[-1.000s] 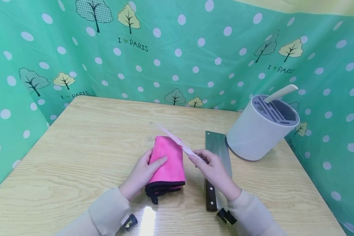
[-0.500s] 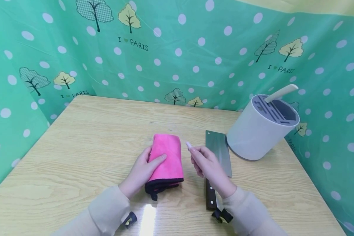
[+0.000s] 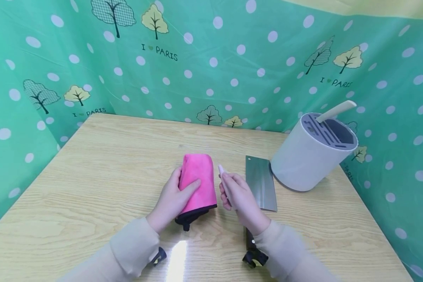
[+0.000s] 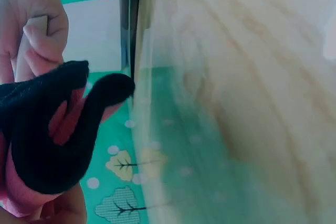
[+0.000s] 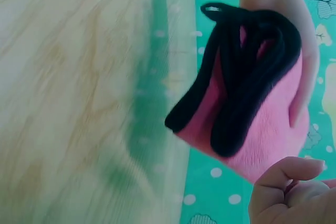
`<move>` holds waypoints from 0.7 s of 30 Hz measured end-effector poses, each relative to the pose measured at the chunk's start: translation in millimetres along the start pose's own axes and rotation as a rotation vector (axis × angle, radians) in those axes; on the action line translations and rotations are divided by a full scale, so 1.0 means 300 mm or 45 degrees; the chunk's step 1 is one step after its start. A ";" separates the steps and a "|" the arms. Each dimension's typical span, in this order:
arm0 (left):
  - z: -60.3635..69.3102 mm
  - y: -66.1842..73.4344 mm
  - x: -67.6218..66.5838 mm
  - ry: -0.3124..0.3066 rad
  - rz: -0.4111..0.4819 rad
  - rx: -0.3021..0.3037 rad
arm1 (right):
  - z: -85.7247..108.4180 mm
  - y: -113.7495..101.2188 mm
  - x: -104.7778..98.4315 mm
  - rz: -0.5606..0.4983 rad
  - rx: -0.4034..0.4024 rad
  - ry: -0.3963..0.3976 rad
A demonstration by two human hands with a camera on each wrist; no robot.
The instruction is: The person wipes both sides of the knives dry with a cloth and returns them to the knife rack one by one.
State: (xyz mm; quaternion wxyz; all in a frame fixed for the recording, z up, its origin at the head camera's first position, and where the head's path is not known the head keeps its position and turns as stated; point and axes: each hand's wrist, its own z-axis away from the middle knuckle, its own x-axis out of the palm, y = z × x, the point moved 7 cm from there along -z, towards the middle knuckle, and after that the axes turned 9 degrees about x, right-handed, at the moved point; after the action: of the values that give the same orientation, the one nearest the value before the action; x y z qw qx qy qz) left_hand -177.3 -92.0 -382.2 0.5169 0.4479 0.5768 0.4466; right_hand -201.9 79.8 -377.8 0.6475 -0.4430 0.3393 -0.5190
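A folded pink towel [image 3: 199, 180] with black edging is gripped by my left hand [image 3: 172, 199], thumb lying across its front. To its right my right hand [image 3: 241, 199] curls round the slim white handle of a knife [image 3: 221, 169]; the handle's end pokes up above the fingers, and the blade cannot be made out. A small gap separates this hand from the towel in the head view. In the left wrist view the pale knife handle [image 4: 25, 59] shows beyond the towel's black edge. The towel's folded layers [image 5: 268, 145] and a loop show in the right wrist view.
A cleaver [image 3: 261, 184] lies on the wooden table [image 3: 109, 168], its dark handle partly under my right forearm. Behind it, at right, stands a white cylindrical knife block [image 3: 299, 156] with one white handle [image 3: 336, 111] sticking out. A green patterned curtain [image 3: 197, 58] hangs behind.
The long white blade seen across the towel one second ago has dropped from sight. My right hand has turned and moved slightly left. The towel has risen a little in my left hand.
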 end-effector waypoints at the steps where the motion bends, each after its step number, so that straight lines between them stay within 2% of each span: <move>1: -0.002 0.007 0.001 0.007 -0.027 0.014 | -0.003 0.002 0.008 -0.034 0.004 -0.010; 6: -0.002 0.046 0.011 0.015 -0.081 0.093 | -0.017 0.018 0.056 -0.178 0.030 -0.053; 12: 0.001 0.076 0.021 -0.002 -0.096 0.170 | -0.022 0.033 0.098 -0.242 0.047 -0.060; 15: -0.001 0.080 0.021 0.000 -0.099 0.187 | -0.023 0.037 0.111 -0.260 0.055 -0.065; 21: -0.001 0.084 0.019 -0.003 -0.110 0.171 | -0.024 0.039 0.121 -0.225 0.062 -0.068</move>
State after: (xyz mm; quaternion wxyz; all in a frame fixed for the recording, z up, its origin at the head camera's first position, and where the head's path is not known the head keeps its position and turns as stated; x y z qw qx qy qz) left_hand -176.7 -81.4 -358.7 0.5051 0.4570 0.6236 0.3836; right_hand -195.5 43.8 -390.7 0.6187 -0.4691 0.2687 -0.5700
